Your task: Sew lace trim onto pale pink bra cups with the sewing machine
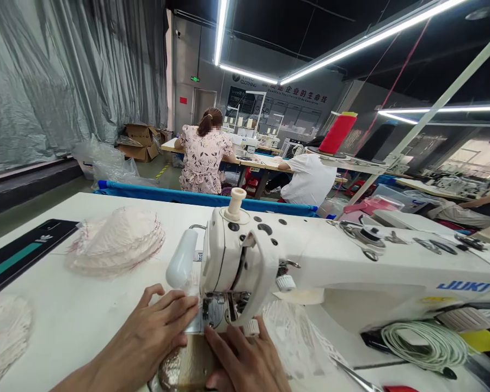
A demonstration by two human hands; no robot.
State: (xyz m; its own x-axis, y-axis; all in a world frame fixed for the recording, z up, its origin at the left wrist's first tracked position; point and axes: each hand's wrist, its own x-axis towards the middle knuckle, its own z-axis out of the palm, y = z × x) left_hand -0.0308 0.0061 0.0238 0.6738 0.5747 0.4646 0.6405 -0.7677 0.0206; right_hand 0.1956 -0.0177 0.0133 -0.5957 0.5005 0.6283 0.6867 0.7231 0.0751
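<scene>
A white sewing machine stands in front of me, its needle area over a metal plate. My left hand lies at the left of that plate, fingers stretched forward and nothing visible in its grasp. Under the machine head, my right hand reaches in with fingers spread, close to the presser foot. Between my hands is a shiny brownish cover on the machine bed. White gathered fabric lies just right of my right hand. Any cloth directly beneath my fingertips is hidden.
Stacked white fabric pieces lie on the table at left, with another stack nearer me. A black ruler-like board is at the left edge. Scissors and a coiled pale cord lie right. Two people work beyond the blue cloth trough.
</scene>
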